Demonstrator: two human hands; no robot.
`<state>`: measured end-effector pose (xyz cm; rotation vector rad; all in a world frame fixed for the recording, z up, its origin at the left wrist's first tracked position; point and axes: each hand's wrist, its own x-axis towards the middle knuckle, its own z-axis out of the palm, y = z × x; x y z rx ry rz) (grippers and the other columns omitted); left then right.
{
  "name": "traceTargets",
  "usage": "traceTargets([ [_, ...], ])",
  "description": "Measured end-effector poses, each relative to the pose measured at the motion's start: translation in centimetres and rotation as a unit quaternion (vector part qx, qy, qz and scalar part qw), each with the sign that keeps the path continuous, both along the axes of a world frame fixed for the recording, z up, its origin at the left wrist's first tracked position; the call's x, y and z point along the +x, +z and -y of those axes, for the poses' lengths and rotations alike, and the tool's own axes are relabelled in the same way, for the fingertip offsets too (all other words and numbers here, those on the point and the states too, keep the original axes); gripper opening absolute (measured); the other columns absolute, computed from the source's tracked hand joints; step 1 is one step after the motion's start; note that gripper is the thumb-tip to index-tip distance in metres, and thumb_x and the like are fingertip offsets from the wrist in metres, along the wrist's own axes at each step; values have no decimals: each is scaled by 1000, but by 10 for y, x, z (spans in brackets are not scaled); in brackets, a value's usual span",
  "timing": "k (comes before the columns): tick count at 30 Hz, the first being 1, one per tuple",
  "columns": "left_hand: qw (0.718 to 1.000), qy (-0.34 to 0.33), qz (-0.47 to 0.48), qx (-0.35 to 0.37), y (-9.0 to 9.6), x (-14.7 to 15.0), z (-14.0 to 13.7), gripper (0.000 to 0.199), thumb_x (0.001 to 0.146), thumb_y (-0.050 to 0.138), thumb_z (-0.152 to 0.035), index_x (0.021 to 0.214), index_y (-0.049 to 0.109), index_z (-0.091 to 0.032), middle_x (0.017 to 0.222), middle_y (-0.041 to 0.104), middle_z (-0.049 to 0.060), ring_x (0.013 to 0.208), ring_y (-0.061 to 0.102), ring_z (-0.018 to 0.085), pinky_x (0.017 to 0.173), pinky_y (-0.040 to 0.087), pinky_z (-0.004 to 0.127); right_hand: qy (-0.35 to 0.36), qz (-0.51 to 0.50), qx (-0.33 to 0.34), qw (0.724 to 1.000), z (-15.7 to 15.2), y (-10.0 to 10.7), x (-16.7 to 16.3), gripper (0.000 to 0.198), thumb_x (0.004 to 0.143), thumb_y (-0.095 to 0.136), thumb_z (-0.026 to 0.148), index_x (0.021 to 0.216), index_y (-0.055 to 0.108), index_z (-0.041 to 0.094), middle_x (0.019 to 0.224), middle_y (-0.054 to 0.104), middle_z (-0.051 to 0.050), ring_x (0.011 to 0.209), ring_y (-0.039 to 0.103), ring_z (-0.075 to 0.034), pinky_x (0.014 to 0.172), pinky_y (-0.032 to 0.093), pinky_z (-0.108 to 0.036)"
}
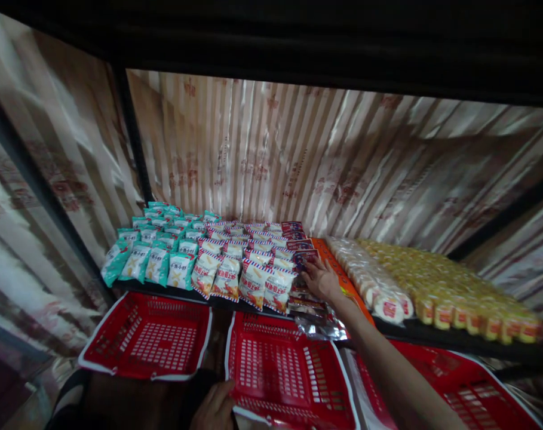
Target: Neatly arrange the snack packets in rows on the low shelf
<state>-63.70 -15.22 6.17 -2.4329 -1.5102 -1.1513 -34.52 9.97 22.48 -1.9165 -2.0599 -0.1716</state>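
My right hand (321, 280) reaches over the shelf from the right. Its fingers are extended and apart, touching or just above the dark red snack packets (304, 257). Below that hand, silvery wrappers (321, 323) lie at the shelf edge. At the bottom, my left hand (215, 407) is curled at the near left corner of a red plastic basket (271, 364) with a white rim; part of its grip is cut off. Left of the dark packets stand rows of white snack bags (253, 285) with striped tops. An orange packet row (336, 269) lies to their right.
Teal-and-white snack bags (157, 263) fill the shelf's left end. Clear-wrapped white rolls (387, 304) and yellow packs (445, 280) line the right. More red baskets (159, 334) (454, 382) sit below. A dark upper shelf (298, 48) hangs overhead; a black post (132, 137) stands left.
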Motion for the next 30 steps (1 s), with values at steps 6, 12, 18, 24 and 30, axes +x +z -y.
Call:
traceTargets([
  [6, 995, -42, 76, -50, 6, 2, -1, 44, 63, 37, 1, 93, 62, -20, 102, 67, 5, 91, 62, 15, 81, 53, 23, 83, -39, 146, 985, 8, 7, -2, 42, 83, 38, 38, 107, 64, 16, 123, 56, -13, 126, 43, -26, 102, 39, -40],
  [12, 993, -61, 87, -54, 7, 3, -3, 32, 66, 45, -7, 90, 60, -21, 96, 68, 5, 80, 63, 18, 71, 55, 27, 99, -77, 209, 970, 33, 17, -9, 52, 83, 39, 50, 122, 55, 20, 137, 43, -16, 121, 48, -28, 96, 43, -41],
  [18, 989, -100, 85, -65, 4, -16, -2, 28, 64, 45, -9, 86, 58, -20, 96, 67, 6, 81, 61, 19, 72, 54, 29, 48, -82, 197, 976, 61, 16, -19, 43, 82, 39, 43, 113, 60, 21, 123, 56, -17, 112, 56, -27, 90, 47, -42],
  [24, 964, -181, 152, -117, 30, -39, 1, 32, 64, 43, -6, 88, 58, -19, 105, 64, 7, 92, 61, 18, 78, 54, 28, 118, -95, 111, 982, 83, -14, -98, 41, 84, 36, 34, 113, 60, 16, 120, 59, -13, 105, 60, -21, 91, 49, -37],
  [30, 961, -119, 214, -127, 58, -71, -13, 34, 75, 37, -2, 96, 59, -17, 113, 61, 12, 104, 60, 18, 88, 52, 31, 171, -117, -6, 978, 86, -30, -188, 37, 87, 37, 28, 113, 61, 18, 118, 62, -9, 107, 60, -20, 92, 47, -33],
])
